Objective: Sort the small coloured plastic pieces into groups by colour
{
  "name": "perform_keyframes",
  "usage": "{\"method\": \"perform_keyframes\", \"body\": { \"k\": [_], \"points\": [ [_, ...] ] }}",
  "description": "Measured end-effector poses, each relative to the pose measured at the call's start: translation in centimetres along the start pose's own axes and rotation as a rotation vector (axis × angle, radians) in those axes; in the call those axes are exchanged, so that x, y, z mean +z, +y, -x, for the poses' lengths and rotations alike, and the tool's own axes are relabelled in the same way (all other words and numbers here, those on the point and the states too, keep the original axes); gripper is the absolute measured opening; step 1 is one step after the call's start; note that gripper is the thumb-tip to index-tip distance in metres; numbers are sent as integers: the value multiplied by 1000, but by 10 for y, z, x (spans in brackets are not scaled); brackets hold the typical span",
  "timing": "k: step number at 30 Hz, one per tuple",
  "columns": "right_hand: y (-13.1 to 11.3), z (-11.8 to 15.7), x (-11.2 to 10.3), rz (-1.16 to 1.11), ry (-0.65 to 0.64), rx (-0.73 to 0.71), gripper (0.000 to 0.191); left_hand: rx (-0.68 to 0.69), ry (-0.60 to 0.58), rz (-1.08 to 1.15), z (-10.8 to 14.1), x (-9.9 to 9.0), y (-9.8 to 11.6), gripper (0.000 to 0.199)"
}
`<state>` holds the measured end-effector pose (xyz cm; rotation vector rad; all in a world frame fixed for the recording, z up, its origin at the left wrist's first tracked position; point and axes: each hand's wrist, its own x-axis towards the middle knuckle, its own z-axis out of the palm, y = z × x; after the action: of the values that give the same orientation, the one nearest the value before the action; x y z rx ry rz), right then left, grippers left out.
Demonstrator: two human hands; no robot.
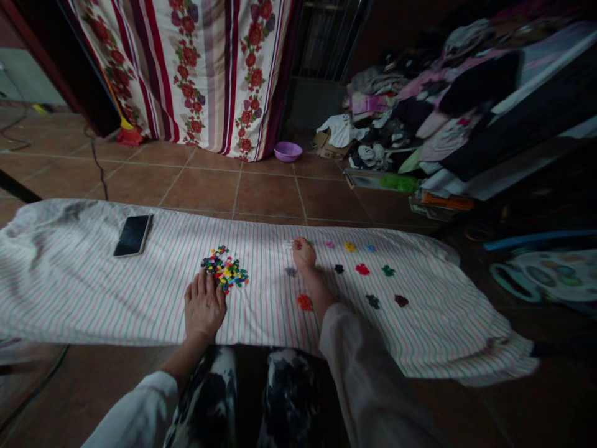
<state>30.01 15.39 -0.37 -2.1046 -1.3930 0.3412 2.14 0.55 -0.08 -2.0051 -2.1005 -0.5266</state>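
Observation:
On a striped cloth lies a mixed pile of small coloured pieces [226, 269]. My left hand [204, 303] rests flat at the pile's near left edge, fingers spread a little. Further right my right hand [305, 254] has its fingers pressed together beside a small white pile [288, 244]; whatever they hold is too small to name. Sorted piles lie around it: grey [290, 272], orange [305, 303], pink [329, 245], yellow [349, 247], blue [370, 248], black [339, 269], red [362, 269], green [388, 270], dark green [372, 301] and brown [401, 300].
A phone [133, 236] lies on the cloth's left part. Beyond the table are a floral curtain [209, 74], a purple basin [288, 151] and a heap of clothes [410, 112]. A chair-like object [550, 274] stands at the right.

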Motion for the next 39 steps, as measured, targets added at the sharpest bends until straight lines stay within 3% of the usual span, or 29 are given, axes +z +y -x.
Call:
{"method": "perform_keyframes", "body": {
  "k": [5, 25, 39],
  "points": [
    [-3, 1, -2, 35, -44, -12, 28, -2, 6, 9, 0, 0, 1, 54],
    [1, 10, -2, 114, -132, -297, 41, -9, -2, 74, 0, -2, 1, 55],
    [4, 1, 2, 4, -154, -308, 39, -10, 14, 41, 1, -1, 1, 54]
  ]
}}
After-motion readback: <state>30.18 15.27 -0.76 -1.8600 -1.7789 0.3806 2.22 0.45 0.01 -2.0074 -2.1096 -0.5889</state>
